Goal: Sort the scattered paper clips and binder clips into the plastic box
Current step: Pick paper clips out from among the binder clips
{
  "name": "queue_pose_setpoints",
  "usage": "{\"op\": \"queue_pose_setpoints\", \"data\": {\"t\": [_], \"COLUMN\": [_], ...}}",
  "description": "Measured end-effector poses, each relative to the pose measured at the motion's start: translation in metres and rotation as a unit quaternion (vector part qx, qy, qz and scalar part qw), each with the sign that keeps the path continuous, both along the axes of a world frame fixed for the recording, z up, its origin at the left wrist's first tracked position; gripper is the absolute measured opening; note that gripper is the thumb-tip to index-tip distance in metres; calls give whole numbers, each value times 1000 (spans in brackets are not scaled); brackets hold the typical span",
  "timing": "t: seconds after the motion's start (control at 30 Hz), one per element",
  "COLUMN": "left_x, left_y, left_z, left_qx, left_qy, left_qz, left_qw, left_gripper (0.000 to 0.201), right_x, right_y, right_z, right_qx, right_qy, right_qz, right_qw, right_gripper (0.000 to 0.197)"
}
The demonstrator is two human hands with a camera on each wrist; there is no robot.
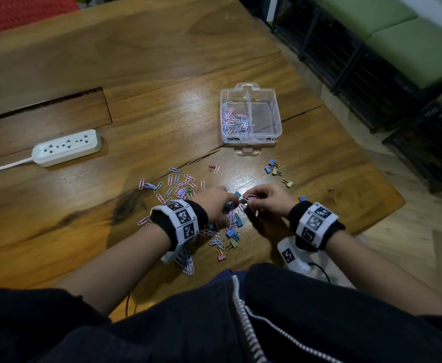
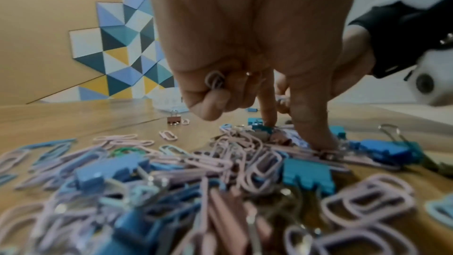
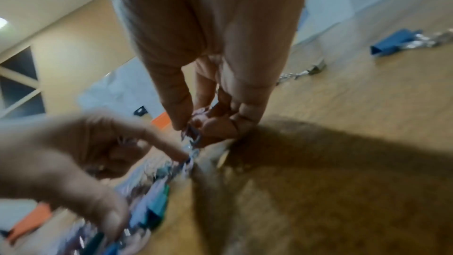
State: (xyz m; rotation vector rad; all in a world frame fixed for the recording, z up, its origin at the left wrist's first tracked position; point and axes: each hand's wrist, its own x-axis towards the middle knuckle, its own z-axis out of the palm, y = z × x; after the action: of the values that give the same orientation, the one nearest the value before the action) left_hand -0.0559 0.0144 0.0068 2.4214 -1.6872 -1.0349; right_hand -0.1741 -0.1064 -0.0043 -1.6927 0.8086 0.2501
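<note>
Hands (image 1: 216,205) (image 1: 269,200) over the clip pile (image 1: 230,221), each grip pinching paper clips (image 2: 215,81).

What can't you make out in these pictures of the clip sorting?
- Plastic box labels, head view: handwriting too small to read.
- Right hand, right wrist view: motion blur hides what the fingertips pinch; likely clips.
- Left hand, left wrist view: a pink paper clip is tucked in the curled fingers; any more are hidden by them.
- Pile under the left wrist, head view: covered by the wrist band.
</note>
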Motion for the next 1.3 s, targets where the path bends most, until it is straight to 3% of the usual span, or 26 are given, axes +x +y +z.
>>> {"op": "queue_pose_setpoints", "data": {"t": [0.13, 0.33, 0.4, 0.5, 0.6, 0.63, 0.7, 0.77, 0.8, 0.87, 0.97, 1.13, 1.23, 1.3], "left_x": [-3, 0, 1, 4, 13, 16, 19, 18, 18, 17, 16, 15, 17, 19], "left_y": [-1, 2, 3, 7, 8, 9, 12, 14, 15, 14, 11, 1, -8, -10], "left_z": [-2, -6, -8, -7, -4, -2, 0, 4, 6, 7, 7, 10, 6, 1], "left_qx": [-27, -19, -13, -29, -66, -75, -112, -136, -143, -150, -151, -133, -106, -80], "left_qy": [-51, -88, -90, -30, 133, 221, 385, 510, 549, 574, 561, 543, 468, 333], "left_qz": [-39, -82, -87, -55, 104, 186, 330, 408, 427, 452, 466, 464, 470, 424], "left_qw": [998, 993, 992, 998, 983, 954, 855, 745, 704, 666, 668, 686, 741, 838], "left_gripper": [27, 29, 32, 22, 26, 29, 18, 7, 11, 25, 30, 19, 22, 26], "right_x": [-4, -3, 0, 2, 3, 3, 2, 1, 0, -1, -1, 3, 5, 6], "right_y": [-7, -4, -1, 5, 7, 9, 14, 19, 21, 23, 24, 27, 28, 28], "right_z": [4, 4, 3, 1, -3, -3, -5, -6, -7, -7, -6, -1, 0, 0], "right_qx": [208, 306, 254, 68, -49, -75, -131, -198, -229, -256, -260, -295, -307, -310], "right_qy": [-34, -59, -39, 15, 30, 34, 42, 53, 64, 83, 78, 86, 105, 115], "right_qz": [-122, -204, -190, -95, -16, 8, 58, 108, 129, 145, 146, 208, 238, 252], "right_qw": [970, 928, 948, 993, 998, 997, 989, 973, 963, 952, 951, 929, 915, 910], "right_gripper": [20, 20, 24, 30, 20, 18, 18, 19, 24, 35, 31, 17, 20, 24]}}
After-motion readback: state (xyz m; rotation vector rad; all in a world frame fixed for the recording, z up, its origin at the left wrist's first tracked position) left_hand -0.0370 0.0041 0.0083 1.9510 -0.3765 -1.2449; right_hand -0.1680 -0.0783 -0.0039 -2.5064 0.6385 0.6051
